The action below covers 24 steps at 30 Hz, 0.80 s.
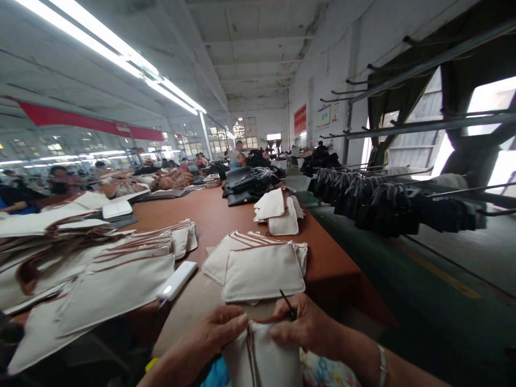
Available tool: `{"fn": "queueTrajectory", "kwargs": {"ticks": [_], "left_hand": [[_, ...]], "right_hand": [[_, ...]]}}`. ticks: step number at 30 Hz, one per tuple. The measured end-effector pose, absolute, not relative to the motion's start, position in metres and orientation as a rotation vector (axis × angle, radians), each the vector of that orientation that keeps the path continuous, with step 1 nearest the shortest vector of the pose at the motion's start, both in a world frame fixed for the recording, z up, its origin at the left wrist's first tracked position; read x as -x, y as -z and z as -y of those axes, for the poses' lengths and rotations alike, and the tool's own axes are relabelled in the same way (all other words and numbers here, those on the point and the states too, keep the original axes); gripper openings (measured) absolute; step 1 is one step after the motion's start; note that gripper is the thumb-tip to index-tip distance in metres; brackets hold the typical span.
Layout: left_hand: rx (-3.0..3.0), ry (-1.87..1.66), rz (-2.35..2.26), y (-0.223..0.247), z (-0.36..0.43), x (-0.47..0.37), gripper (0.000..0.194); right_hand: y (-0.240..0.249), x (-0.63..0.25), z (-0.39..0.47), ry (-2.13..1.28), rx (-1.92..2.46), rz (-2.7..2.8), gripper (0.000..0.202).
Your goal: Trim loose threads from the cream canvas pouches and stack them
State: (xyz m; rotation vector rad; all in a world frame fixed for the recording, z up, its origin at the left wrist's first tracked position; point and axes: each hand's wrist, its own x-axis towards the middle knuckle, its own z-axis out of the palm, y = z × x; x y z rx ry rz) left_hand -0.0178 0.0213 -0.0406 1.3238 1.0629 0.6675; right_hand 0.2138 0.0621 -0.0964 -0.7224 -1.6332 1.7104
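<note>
A white fabric pouch [280,357] with brown edging is held low in front of me, its edged opening facing up. My left hand [220,328] pinches the pouch's upper left edge between thumb and fingers. At the opposite side, my right hand [308,322] grips the top edge, and a thin dark pointed tool [285,298] sticks up from its fingers; its exact kind cannot be made out. Just beyond both hands lies a fanned stack of similar white pouches [264,271] on the brown table [322,252].
More white pouches [121,285] spread along the left, beside a white power bank [177,280]. Farther back are a small pouch pile [282,212] and black bags [248,185]. A rack with hanging dark bags [363,201] stands right. Other people work in the background.
</note>
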Motion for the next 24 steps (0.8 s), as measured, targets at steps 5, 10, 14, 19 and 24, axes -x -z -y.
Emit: {"fn": "queueTrajectory", "kwargs": {"ticks": [5, 10, 14, 19, 24], "left_hand": [[-1.421, -0.627, -1.014, 0.045, -0.030, 0.011, 0.049], [-1.500, -0.608, -0.994, 0.043, -0.027, 0.002, 0.045], [-1.489, -0.547, -0.931, 0.041, -0.020, -0.005, 0.043], [-1.500, -0.564, -0.923, 0.040, -0.018, -0.012, 0.045], [-1.500, -0.600, -1.027, 0.050, -0.020, -0.017, 0.044]], "right_hand": [[0.098, -0.224, -0.076, -1.583, 0.741, 1.717, 0.029], [0.077, -0.231, -0.069, -1.421, 0.711, 1.946, 0.014], [0.062, -0.232, -0.060, -1.521, 0.666, 1.940, 0.020], [0.067, -0.229, -0.056, -1.573, 0.593, 1.944, 0.017], [0.067, -0.225, -0.050, -1.356, 0.623, 2.014, 0.005]]}}
